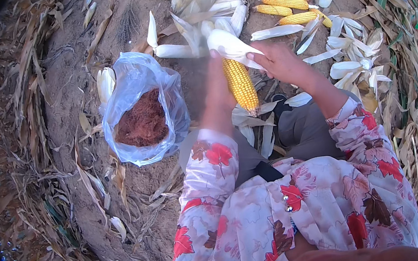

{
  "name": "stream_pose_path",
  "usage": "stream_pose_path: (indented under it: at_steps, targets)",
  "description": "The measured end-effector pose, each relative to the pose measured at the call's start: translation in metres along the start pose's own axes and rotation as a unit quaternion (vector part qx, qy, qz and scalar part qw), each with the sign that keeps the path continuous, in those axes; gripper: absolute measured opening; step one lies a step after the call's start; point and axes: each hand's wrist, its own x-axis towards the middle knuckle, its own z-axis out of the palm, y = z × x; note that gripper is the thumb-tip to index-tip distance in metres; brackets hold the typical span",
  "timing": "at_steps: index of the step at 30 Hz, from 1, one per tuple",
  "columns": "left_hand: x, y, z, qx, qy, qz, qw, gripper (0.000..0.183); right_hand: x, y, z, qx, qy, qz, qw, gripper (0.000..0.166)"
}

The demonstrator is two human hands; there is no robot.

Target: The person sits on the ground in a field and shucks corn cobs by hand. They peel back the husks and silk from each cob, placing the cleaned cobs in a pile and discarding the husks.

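Note:
A yellow ear of corn point(241, 85) hangs between my hands, its tip pointing down towards my lap. Pale husk point(231, 48) still wraps its upper end, while the kernels below are bare. My left hand point(219, 84), blurred, grips the ear along its left side. Pinched between the thumb and fingers of my right hand point(277, 59) is the husk, spread out to the right of the ear. To the left stands an open translucent plastic bag point(175, 107) holding a mass of reddish-brown corn silk point(143, 122).
Several husked corn ears point(287, 0) lie at the upper right. Unhusked ears and loose husks point(198, 2) are heaped ahead of my hands. Peeled husks point(355, 52) litter the right side. Dry stalks point(27, 96) line both sides of the bare soil point(70, 98).

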Motion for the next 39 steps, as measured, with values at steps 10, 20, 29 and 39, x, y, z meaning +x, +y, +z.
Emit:
stream_pose_path:
  at_steps: [10, 20, 29, 39]
  targets:
    - [-0.025, -0.010, 0.032, 0.256, -0.086, -0.062, 0.961, 0.047, 0.082, 0.022, -0.040, 0.619, 0.201, 0.091, 0.754, 0.008]
    - [-0.007, -0.012, 0.028, -0.097, -0.080, -0.226, 0.966, 0.043, 0.153, 0.064, -0.010, 0.648, 0.295, 0.136, 0.689, 0.017]
    - [-0.009, 0.004, 0.023, 0.221, 0.046, 0.044, 0.973, 0.050, 0.091, 0.063, -0.057, 0.451, 0.220, 0.076, 0.862, 0.049]
    - [-0.004, 0.016, 0.018, 0.054, 0.029, 0.092, 0.994, 0.045, -0.018, 0.030, 0.052, 0.399, -0.137, 0.149, 0.894, 0.051]
